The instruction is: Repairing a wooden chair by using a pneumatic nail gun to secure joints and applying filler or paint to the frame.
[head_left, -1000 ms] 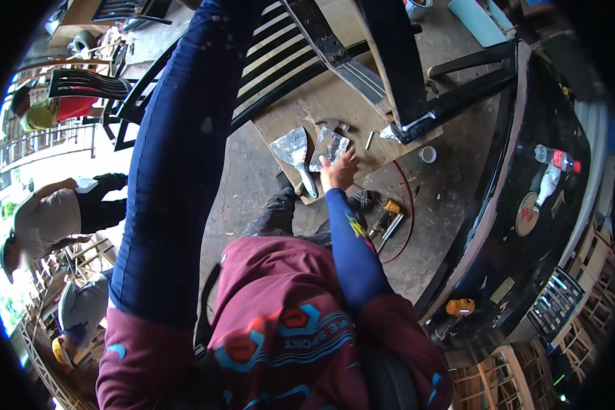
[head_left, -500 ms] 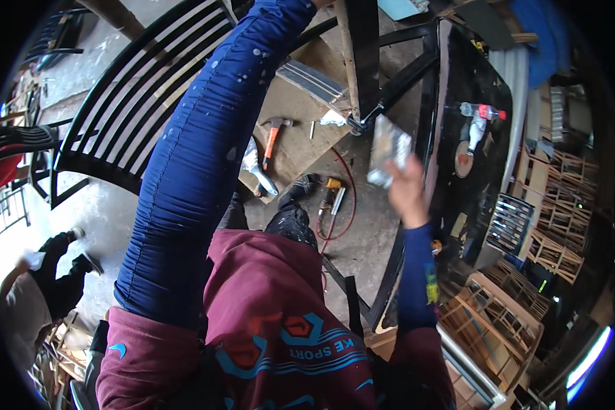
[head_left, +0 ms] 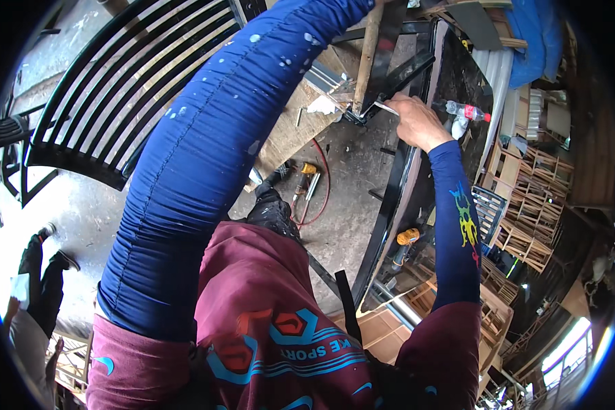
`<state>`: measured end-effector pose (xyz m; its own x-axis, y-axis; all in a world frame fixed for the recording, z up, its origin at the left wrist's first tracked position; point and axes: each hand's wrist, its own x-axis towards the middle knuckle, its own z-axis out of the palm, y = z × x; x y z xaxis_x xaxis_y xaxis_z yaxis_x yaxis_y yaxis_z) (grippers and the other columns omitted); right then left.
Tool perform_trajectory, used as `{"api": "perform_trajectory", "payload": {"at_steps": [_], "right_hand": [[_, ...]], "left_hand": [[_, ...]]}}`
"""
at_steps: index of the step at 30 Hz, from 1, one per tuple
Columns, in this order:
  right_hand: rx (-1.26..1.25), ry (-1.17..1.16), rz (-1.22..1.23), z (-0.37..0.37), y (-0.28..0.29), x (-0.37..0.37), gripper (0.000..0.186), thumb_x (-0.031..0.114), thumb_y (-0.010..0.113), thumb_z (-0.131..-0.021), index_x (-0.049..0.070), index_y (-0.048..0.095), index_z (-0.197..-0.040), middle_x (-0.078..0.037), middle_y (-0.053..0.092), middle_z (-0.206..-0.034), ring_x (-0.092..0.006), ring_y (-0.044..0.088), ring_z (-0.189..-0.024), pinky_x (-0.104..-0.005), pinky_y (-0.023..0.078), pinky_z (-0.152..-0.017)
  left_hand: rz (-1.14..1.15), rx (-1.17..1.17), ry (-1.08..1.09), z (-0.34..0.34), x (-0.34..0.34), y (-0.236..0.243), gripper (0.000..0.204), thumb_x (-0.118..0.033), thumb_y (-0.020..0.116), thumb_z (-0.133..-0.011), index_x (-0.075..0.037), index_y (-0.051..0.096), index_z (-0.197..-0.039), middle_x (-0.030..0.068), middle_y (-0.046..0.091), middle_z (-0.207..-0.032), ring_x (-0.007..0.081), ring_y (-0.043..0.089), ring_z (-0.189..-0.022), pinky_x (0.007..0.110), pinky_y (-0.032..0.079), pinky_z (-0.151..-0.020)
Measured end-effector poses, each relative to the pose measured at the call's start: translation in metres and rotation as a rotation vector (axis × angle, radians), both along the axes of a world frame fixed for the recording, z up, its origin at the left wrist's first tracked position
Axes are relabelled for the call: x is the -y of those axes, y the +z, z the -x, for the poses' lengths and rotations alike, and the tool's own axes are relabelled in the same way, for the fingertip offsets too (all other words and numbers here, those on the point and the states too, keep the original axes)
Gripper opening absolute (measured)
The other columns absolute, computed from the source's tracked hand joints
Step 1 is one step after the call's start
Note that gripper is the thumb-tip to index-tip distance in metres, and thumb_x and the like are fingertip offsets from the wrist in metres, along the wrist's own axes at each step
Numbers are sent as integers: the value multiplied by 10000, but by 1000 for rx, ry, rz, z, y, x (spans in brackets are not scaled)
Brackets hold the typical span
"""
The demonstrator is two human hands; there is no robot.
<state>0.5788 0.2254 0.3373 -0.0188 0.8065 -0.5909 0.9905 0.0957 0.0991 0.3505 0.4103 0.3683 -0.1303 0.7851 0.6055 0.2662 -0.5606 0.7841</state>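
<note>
My right hand (head_left: 418, 123) is closed on a thin flat pale piece (head_left: 387, 108), seen nearly edge-on, so its exact kind is unclear. The piece's tip meets or nearly meets a black furniture joint (head_left: 363, 115), where a black post (head_left: 391, 58) comes down beside a bare wooden stick (head_left: 367, 58). Long blue sleeve and all, my left arm stretches up to the top edge. Only a sliver of my left hand (head_left: 378, 3) shows there, by the upper end of the stick; its fingers are out of sight.
A black slatted chair back (head_left: 126, 89) curves at the left. On the floor lie a yellow drill (head_left: 309, 169) and a red hose (head_left: 328, 188). Another yellow-topped tool (head_left: 407, 237) and a red-labelled bottle (head_left: 469, 111) are at the right. A person (head_left: 31, 307) stands far left.
My right hand has moved up to the black joint, and the flat piece has turned from face-on to edge-on. The view has shifted; my left arm now covers the hammer.
</note>
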Motion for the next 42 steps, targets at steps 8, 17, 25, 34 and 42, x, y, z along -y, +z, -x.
{"api": "perform_trajectory", "payload": {"at_steps": [8, 17, 25, 34, 42], "right_hand": [[-39, -139, 52, 22, 0, 20, 460, -55, 566, -819, 6, 681, -1260, -224, 625, -1199, -420, 619, -1169, -484, 487, -1025], [-44, -171, -69, 54, 5, 34, 569, -151, 542, -752, -22, 654, -1295, -188, 623, -1199, -396, 605, -1148, -444, 482, -1020], [-87, -108, 25, 62, 8, 33, 561, -151, 519, -758, -13, 668, -1281, -181, 620, -1144, -392, 623, -1102, -451, 495, -1002], [-255, -240, 11, 33, 17, 29, 509, -125, 540, -756, -18, 678, -1235, -190, 618, -1149, -390, 636, -1078, -437, 502, -992], [-68, -244, -144, 24, -6, 37, 532, -151, 500, -793, -33, 648, -1290, -170, 592, -1179, -364, 644, -1087, -379, 512, -1033]], "left_hand": [[19, -48, -45, -3, 7, 0, 201, -108, 709, -672, -53, 757, -859, 228, 716, -838, 400, 711, -863, 496, 572, -802], [101, -7, -44, 7, -1, 3, 128, -113, 737, -674, -42, 731, -780, 230, 710, -807, 411, 713, -836, 495, 576, -788], [97, -37, -54, 4, 2, -1, 132, -112, 739, -670, -29, 726, -772, 233, 708, -793, 412, 715, -827, 492, 579, -774], [93, -20, -43, 4, 1, 0, 141, -114, 741, -668, -25, 729, -777, 238, 709, -798, 419, 715, -817, 492, 580, -773], [101, -26, -39, 6, 2, 4, 192, -124, 714, -683, -36, 764, -847, 258, 716, -823, 416, 721, -839, 489, 588, -794]]}}
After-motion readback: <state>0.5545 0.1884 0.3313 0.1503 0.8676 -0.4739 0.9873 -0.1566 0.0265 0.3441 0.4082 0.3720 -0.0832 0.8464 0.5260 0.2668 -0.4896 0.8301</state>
